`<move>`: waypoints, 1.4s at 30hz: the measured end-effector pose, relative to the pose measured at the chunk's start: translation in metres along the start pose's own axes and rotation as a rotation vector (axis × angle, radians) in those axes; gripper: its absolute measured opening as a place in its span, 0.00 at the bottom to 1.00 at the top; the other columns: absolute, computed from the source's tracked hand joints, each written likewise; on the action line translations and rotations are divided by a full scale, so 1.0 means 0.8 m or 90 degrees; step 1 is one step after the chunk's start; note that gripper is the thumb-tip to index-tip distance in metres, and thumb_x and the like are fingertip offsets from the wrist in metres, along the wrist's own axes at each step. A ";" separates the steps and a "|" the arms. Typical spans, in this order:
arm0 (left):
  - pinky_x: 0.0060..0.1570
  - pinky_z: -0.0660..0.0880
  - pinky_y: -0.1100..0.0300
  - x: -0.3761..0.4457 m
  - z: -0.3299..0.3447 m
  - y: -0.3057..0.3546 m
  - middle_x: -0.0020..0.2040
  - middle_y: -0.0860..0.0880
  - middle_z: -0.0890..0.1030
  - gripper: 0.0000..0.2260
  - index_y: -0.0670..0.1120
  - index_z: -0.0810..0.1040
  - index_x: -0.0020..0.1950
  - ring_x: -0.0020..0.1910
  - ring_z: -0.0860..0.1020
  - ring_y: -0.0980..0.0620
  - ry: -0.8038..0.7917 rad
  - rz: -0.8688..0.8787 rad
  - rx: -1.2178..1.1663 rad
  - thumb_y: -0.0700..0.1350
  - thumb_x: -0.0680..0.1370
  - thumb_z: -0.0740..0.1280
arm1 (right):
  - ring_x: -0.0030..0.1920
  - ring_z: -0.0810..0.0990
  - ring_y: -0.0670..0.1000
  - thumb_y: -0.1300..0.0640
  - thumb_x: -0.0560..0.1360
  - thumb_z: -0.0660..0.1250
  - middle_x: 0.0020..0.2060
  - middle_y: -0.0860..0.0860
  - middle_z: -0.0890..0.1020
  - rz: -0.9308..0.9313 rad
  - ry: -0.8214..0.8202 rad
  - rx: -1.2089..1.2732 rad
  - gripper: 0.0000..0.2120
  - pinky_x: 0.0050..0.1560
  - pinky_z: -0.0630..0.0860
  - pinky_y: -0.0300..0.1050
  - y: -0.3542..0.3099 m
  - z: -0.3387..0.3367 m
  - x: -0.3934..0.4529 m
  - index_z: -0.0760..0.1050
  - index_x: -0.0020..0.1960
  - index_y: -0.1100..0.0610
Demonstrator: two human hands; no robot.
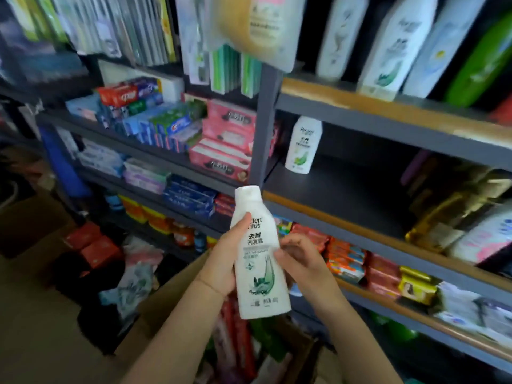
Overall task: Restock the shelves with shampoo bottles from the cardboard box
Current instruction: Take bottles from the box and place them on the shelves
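A white shampoo bottle (259,253) with a green leaf print stands upright in front of me, cap up. My left hand (221,261) grips its left side, thumb across the label. My right hand (297,259) touches the bottle's right edge with curled fingers. Under my arms sits the open cardboard box (171,295), with several packaged items inside. A matching white bottle (303,145) stands alone at the left end of the dark middle shelf (346,195), just right of the grey upright post.
Larger white bottles (388,42) and a green one line the shelf above. Amber and pale bottles (457,217) fill the middle shelf's right end. Toothpaste boxes (166,126) fill the left shelving unit. Soap packs (360,261) sit on the lower shelf. Bags lie on the floor at left.
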State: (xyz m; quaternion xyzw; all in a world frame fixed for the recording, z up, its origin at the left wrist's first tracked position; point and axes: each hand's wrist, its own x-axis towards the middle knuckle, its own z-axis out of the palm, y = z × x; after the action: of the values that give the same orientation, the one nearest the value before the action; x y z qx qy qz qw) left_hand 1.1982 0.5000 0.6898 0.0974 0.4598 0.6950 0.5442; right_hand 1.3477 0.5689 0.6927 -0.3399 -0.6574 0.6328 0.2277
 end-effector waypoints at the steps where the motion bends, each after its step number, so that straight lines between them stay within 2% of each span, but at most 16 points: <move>1: 0.50 0.78 0.47 0.001 0.019 0.006 0.47 0.38 0.85 0.20 0.41 0.83 0.52 0.42 0.83 0.42 -0.006 0.017 0.043 0.54 0.69 0.70 | 0.45 0.85 0.49 0.59 0.76 0.71 0.48 0.53 0.85 -0.006 0.005 0.008 0.11 0.38 0.78 0.38 -0.009 -0.010 -0.004 0.73 0.55 0.58; 5: 0.58 0.77 0.42 0.009 0.077 0.013 0.58 0.34 0.82 0.28 0.37 0.78 0.64 0.51 0.81 0.39 -0.058 0.069 0.130 0.54 0.71 0.70 | 0.49 0.85 0.46 0.55 0.73 0.75 0.50 0.50 0.85 -0.009 0.039 -0.011 0.17 0.45 0.81 0.41 -0.032 -0.050 -0.009 0.72 0.57 0.53; 9: 0.52 0.80 0.47 0.016 0.108 0.001 0.55 0.37 0.84 0.29 0.40 0.79 0.62 0.51 0.83 0.40 -0.100 0.069 0.219 0.57 0.68 0.71 | 0.50 0.85 0.45 0.56 0.72 0.76 0.50 0.45 0.86 -0.006 -0.049 -0.044 0.15 0.46 0.80 0.37 -0.036 -0.081 -0.008 0.79 0.58 0.52; 11: 0.47 0.81 0.51 0.021 0.115 -0.007 0.52 0.39 0.85 0.27 0.41 0.79 0.61 0.49 0.84 0.42 -0.112 0.088 0.267 0.57 0.69 0.72 | 0.51 0.85 0.46 0.56 0.70 0.78 0.50 0.45 0.86 -0.009 -0.058 -0.064 0.17 0.49 0.81 0.41 -0.033 -0.092 -0.004 0.79 0.58 0.51; 13: 0.51 0.81 0.50 0.031 0.116 -0.010 0.53 0.42 0.85 0.26 0.43 0.79 0.62 0.52 0.84 0.43 -0.122 0.106 0.299 0.61 0.72 0.73 | 0.51 0.85 0.47 0.56 0.68 0.79 0.50 0.46 0.86 -0.015 -0.030 -0.080 0.18 0.52 0.81 0.48 -0.028 -0.104 0.006 0.80 0.57 0.52; 16: 0.60 0.75 0.47 0.064 0.109 -0.002 0.59 0.50 0.84 0.31 0.54 0.81 0.63 0.59 0.81 0.48 -0.076 0.122 0.369 0.73 0.72 0.61 | 0.49 0.86 0.48 0.57 0.67 0.81 0.49 0.46 0.87 -0.039 0.048 -0.073 0.19 0.48 0.82 0.47 -0.025 -0.118 0.025 0.80 0.56 0.52; 18: 0.64 0.73 0.50 0.096 0.100 0.001 0.62 0.53 0.82 0.25 0.56 0.81 0.63 0.63 0.78 0.52 -0.022 0.143 0.402 0.69 0.74 0.60 | 0.48 0.86 0.46 0.59 0.66 0.81 0.48 0.46 0.87 -0.062 0.110 -0.058 0.19 0.44 0.82 0.43 -0.029 -0.126 0.042 0.80 0.55 0.51; 20: 0.67 0.69 0.56 0.123 0.089 0.000 0.67 0.52 0.77 0.16 0.52 0.79 0.66 0.67 0.74 0.53 0.014 0.192 0.490 0.53 0.80 0.63 | 0.48 0.85 0.45 0.61 0.65 0.81 0.47 0.46 0.86 -0.089 0.156 -0.054 0.20 0.44 0.82 0.40 -0.034 -0.133 0.065 0.79 0.54 0.50; 21: 0.70 0.66 0.57 0.136 0.084 -0.001 0.70 0.51 0.74 0.16 0.50 0.76 0.69 0.70 0.71 0.52 0.024 0.221 0.562 0.45 0.81 0.63 | 0.49 0.84 0.45 0.62 0.65 0.81 0.47 0.45 0.86 -0.109 0.171 -0.064 0.22 0.46 0.81 0.39 -0.037 -0.135 0.079 0.79 0.55 0.50; 23: 0.75 0.58 0.56 0.158 0.072 -0.005 0.76 0.51 0.66 0.20 0.49 0.71 0.73 0.76 0.62 0.52 0.038 0.267 0.707 0.39 0.81 0.62 | 0.52 0.82 0.44 0.64 0.64 0.81 0.50 0.45 0.84 -0.160 0.191 -0.096 0.24 0.51 0.79 0.37 -0.042 -0.135 0.106 0.78 0.57 0.52; 27: 0.77 0.54 0.52 0.188 0.047 -0.007 0.79 0.50 0.61 0.23 0.48 0.66 0.77 0.80 0.52 0.52 0.036 0.334 0.919 0.40 0.81 0.62 | 0.49 0.78 0.39 0.67 0.65 0.80 0.47 0.41 0.80 -0.185 0.210 -0.125 0.24 0.48 0.73 0.25 -0.049 -0.128 0.162 0.74 0.55 0.51; 28: 0.77 0.54 0.51 0.190 0.040 -0.009 0.79 0.51 0.62 0.24 0.48 0.66 0.77 0.80 0.52 0.52 0.027 0.351 0.933 0.40 0.80 0.62 | 0.48 0.79 0.39 0.65 0.65 0.80 0.48 0.42 0.80 -0.168 0.212 -0.134 0.24 0.50 0.75 0.28 -0.046 -0.127 0.179 0.75 0.55 0.52; 30: 0.77 0.55 0.51 0.193 0.029 -0.014 0.79 0.52 0.62 0.25 0.49 0.65 0.77 0.80 0.51 0.54 0.011 0.366 0.935 0.40 0.80 0.63 | 0.51 0.82 0.47 0.61 0.63 0.82 0.50 0.47 0.83 -0.119 0.213 -0.146 0.25 0.55 0.80 0.45 -0.033 -0.125 0.212 0.77 0.56 0.54; 32: 0.78 0.55 0.51 0.196 0.022 -0.015 0.79 0.53 0.61 0.26 0.49 0.65 0.78 0.80 0.50 0.54 -0.005 0.376 0.935 0.40 0.80 0.63 | 0.52 0.83 0.51 0.58 0.62 0.82 0.51 0.50 0.84 -0.063 0.208 -0.147 0.25 0.53 0.82 0.53 -0.023 -0.120 0.241 0.78 0.56 0.55; 37: 0.77 0.54 0.54 0.205 0.020 -0.017 0.80 0.59 0.57 0.27 0.53 0.62 0.79 0.79 0.46 0.60 -0.012 0.357 0.888 0.41 0.80 0.63 | 0.50 0.84 0.51 0.57 0.65 0.81 0.49 0.51 0.84 -0.004 0.180 -0.122 0.23 0.41 0.84 0.49 -0.040 -0.105 0.298 0.78 0.58 0.57; 42: 0.77 0.55 0.54 0.210 0.014 -0.025 0.80 0.59 0.58 0.26 0.54 0.64 0.78 0.79 0.45 0.62 -0.012 0.385 0.862 0.42 0.80 0.63 | 0.50 0.83 0.50 0.58 0.64 0.82 0.52 0.51 0.83 -0.011 0.220 -0.168 0.27 0.39 0.84 0.47 -0.032 -0.099 0.323 0.75 0.60 0.56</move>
State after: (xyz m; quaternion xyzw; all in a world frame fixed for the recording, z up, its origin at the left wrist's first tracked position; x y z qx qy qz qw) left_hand 1.1535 0.6480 0.6196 0.5401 0.7361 0.3779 0.1534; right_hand 1.2298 0.8133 0.6921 -0.4646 -0.6887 0.4716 0.2957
